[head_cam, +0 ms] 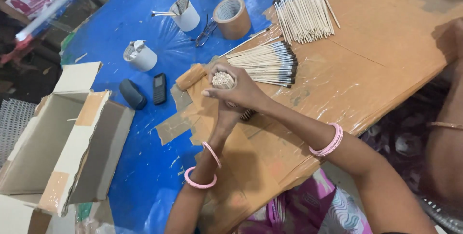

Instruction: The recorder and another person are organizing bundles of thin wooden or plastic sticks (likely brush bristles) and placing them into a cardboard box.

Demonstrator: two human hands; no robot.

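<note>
Both my hands grip one thick bundle of thin pale sticks [223,79], its cut ends turned up toward me. My right hand [236,89] wraps over the top of the bundle. Beneath it, my left hand [226,118] holds the bundle's lower part, whose dark tips [247,114] poke out. Pink bangles ring both wrists. The hands hover above a table covered in brown tape and cardboard [366,55]. Just beyond them lies a flat pile of dark-tipped sticks [267,62], and farther back another pile [303,14].
A roll of brown tape [232,17], eyeglasses [206,32], two white cups [185,14] [140,55], a small black phone [159,89] and a dark oval object [132,94] lie on blue plastic sheeting [144,166]. An open cardboard box [62,142] stands at left. Another person's arm [446,128] is at right.
</note>
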